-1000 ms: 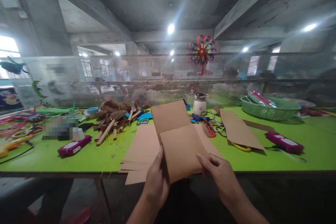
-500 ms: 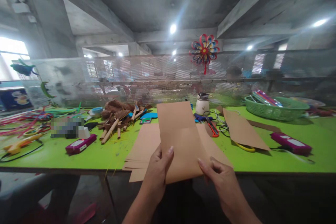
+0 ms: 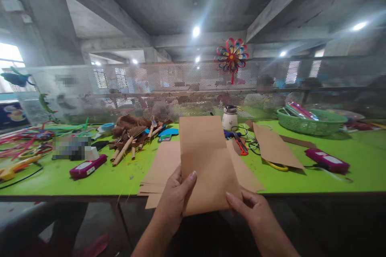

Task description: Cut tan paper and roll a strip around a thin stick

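Note:
A sheet of brown kraft paper (image 3: 206,156) is held up in front of me, over the table's near edge. My left hand (image 3: 176,190) grips its lower left side, thumb on the near face and fingers behind. At the lower right corner my right hand (image 3: 251,207) pinches the paper between thumb and fingers. Behind the held sheet, more brown paper sheets (image 3: 163,162) lie in a loose stack on the green table (image 3: 126,180), partly hidden by it. Another brown sheet (image 3: 276,144) rests to the right, on top of a yellow-handled thing.
A red utility knife (image 3: 241,144) lies behind the paper, near a white bottle (image 3: 230,118). Brown paper rolls (image 3: 123,150) are heaped at left. Purple boxes (image 3: 89,166) with leads sit on both sides. A green basket (image 3: 313,126) stands at back right, before a perforated metal screen (image 3: 135,84).
The view has shifted slightly right. Between both hands, the held paper has turned a little to face me more squarely, and its lower edge is a bit lower. Both grips stay the same.

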The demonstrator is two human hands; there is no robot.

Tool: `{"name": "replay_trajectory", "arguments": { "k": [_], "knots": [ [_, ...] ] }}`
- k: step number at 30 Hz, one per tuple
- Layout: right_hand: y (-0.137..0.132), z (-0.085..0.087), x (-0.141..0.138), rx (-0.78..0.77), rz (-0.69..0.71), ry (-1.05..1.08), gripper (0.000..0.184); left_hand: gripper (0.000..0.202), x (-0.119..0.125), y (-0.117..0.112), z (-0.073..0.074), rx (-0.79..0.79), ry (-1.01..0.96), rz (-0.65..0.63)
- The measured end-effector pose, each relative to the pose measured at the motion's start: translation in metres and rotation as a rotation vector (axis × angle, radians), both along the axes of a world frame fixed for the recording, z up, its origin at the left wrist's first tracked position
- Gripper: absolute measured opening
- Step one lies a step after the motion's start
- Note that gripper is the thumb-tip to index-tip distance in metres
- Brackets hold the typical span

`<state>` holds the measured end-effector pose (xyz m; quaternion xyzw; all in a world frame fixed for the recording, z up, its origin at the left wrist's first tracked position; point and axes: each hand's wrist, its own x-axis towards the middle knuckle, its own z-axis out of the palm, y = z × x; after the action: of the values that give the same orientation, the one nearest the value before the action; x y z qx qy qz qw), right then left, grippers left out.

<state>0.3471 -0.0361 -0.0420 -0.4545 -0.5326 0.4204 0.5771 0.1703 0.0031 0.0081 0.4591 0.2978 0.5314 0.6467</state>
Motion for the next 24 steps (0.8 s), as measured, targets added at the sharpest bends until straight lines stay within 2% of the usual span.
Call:
{"name": "replay_trajectory", "arguments": {
  "k": [3, 6, 8, 10, 12, 14, 18, 24],
  "knots": [
    [0.005, 0.006, 0.008, 0.005, -0.037, 0.066, 0.035, 0.069, -0.004, 0.001, 0.001, 0.011, 0.034, -0.007],
    [0.013, 0.021, 0.013, 0.047, -0.113, 0.134, 0.067, 0.068, -0.006, 0.0, 0.003, 0.034, 0.059, -0.009],
    [0.017, 0.031, 0.012, 0.014, 0.029, 0.174, 0.077, 0.07, -0.006, -0.002, 0.003, 0.05, 0.077, -0.017],
    [0.018, 0.036, 0.009, -0.059, 0.212, 0.216, 0.069, 0.072, -0.006, -0.004, 0.004, 0.064, 0.091, -0.03],
    [0.017, 0.034, 0.003, -0.121, 0.324, 0.253, 0.056, 0.073, -0.006, -0.006, 0.004, 0.078, 0.099, -0.042],
    [0.016, 0.028, -0.001, -0.141, 0.356, 0.299, 0.048, 0.073, -0.005, -0.007, 0.003, 0.084, 0.101, -0.049],
    [0.015, 0.015, -0.006, -0.115, 0.308, 0.34, 0.046, 0.074, -0.002, -0.008, 0.0, 0.076, 0.078, -0.051],
    [0.016, 0.008, -0.005, -0.135, 0.199, 0.268, 0.048, 0.071, 0.002, -0.009, -0.003, 0.04, 0.05, -0.077]
  ]
}}
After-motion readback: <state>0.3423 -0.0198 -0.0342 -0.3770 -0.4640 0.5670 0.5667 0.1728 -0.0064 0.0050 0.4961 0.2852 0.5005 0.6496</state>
